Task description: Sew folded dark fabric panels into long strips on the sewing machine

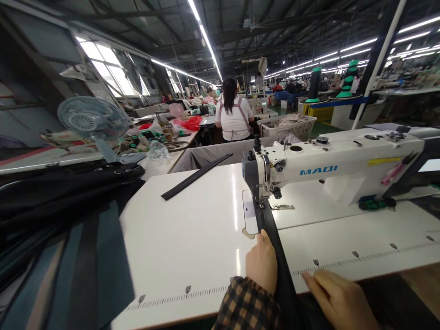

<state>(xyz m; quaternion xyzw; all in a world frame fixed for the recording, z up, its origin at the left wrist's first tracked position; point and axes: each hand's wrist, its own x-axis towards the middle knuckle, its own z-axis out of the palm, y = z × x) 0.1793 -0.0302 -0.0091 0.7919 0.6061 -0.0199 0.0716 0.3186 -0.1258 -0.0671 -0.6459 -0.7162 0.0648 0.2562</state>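
Note:
A long black strip (277,250) of leather-like material runs from under the presser foot of the white sewing machine (343,165) toward me and over the table's front edge. Just in front of the needle area, my left hand (261,262) is closed, its fingertips pinching the strip's left edge. My right hand (338,298) is at the front edge of the table, right of the strip. Its fingers are curled in and the thumb lies forward; whatever they grip is hidden against dark material below.
A loose black strip (195,178) lies on the white table (178,238). Dark panels (68,266) are piled at the left, near a fan (91,119). Green-handled snips (376,203) rest under the machine arm. A person (233,112) sits ahead, beside a white basket (288,128).

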